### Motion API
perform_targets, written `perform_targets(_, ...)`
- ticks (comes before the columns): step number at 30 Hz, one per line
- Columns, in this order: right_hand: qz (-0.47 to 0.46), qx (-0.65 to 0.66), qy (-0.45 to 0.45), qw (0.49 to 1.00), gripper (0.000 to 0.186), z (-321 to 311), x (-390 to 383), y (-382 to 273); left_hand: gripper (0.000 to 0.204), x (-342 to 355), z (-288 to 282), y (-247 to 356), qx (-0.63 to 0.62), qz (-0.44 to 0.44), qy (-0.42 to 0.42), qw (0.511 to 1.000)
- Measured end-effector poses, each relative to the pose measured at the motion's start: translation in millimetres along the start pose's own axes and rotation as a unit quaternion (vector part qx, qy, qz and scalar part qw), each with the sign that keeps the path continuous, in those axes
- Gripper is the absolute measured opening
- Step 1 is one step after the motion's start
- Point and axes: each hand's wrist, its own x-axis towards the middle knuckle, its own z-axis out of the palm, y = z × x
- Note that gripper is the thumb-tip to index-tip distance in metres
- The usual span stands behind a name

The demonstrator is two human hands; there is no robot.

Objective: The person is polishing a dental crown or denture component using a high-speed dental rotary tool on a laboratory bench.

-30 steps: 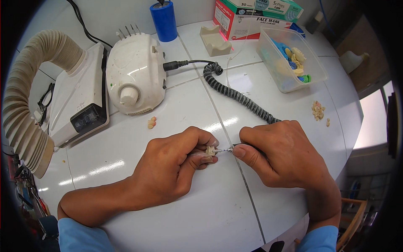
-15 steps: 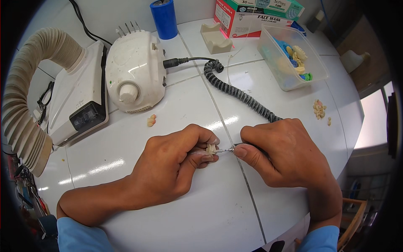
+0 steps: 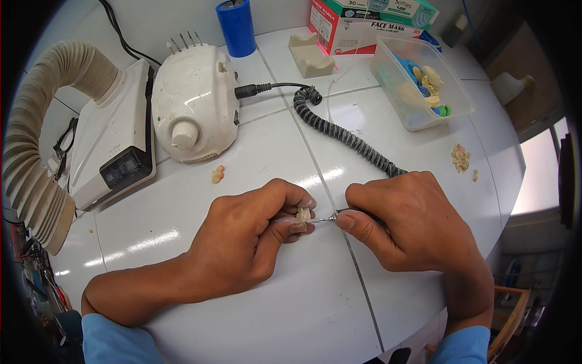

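Observation:
My left hand (image 3: 242, 236) is closed, pinching a small cream-coloured dental piece (image 3: 304, 213) between thumb and fingers. Part of that piece is hidden by the fingertips. My right hand (image 3: 406, 224) is wrapped round a rotary handpiece, most of which the palm covers. Its thin metal bur (image 3: 323, 219) points left and meets the lower edge of the piece, by my left thumb. From behind the right hand a grey coiled cord (image 3: 351, 141) runs back to a white control unit (image 3: 193, 100) with a round knob.
A white dust extractor (image 3: 112, 145) with a ribbed hose (image 3: 36, 127) stands left. Loose tooth-like pieces (image 3: 217, 174) lie left of centre, and a small pile (image 3: 461, 159) lies right. Behind are a plastic tub (image 3: 394, 103), handpiece rest (image 3: 311, 57), blue cylinder (image 3: 236, 27) and mask box (image 3: 351, 33).
The bur has shifted slightly down and left against the dental piece, which has turned a little in my left fingers. My right hand has moved slightly left.

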Motion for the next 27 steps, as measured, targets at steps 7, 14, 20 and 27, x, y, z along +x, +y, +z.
perform_targets(7, 0.007, -0.001, -0.002, 1.000, 0.048, -1.6, -0.1, -1.4, 0.014, -0.1, 0.0, -0.3, -0.003, 0.004, 0.002, 1.000)
perform_targets(14, 0.011, 0.006, 0.001, 1.000, 0.048, -0.6, 0.4, -1.5, 0.014, -0.2, 0.3, -0.4, 0.001, 0.003, 0.002, 1.000)
perform_targets(20, 0.011, 0.002, 0.005, 1.000, 0.048, -0.4, 0.2, -1.4, 0.014, 0.2, 0.9, -0.6, 0.002, 0.015, 0.008, 1.000)
perform_targets(27, 0.013, 0.002, 0.010, 1.000, 0.048, -0.2, -0.3, -2.0, 0.014, 0.0, 0.3, -1.0, 0.003, 0.009, 0.003, 1.000)
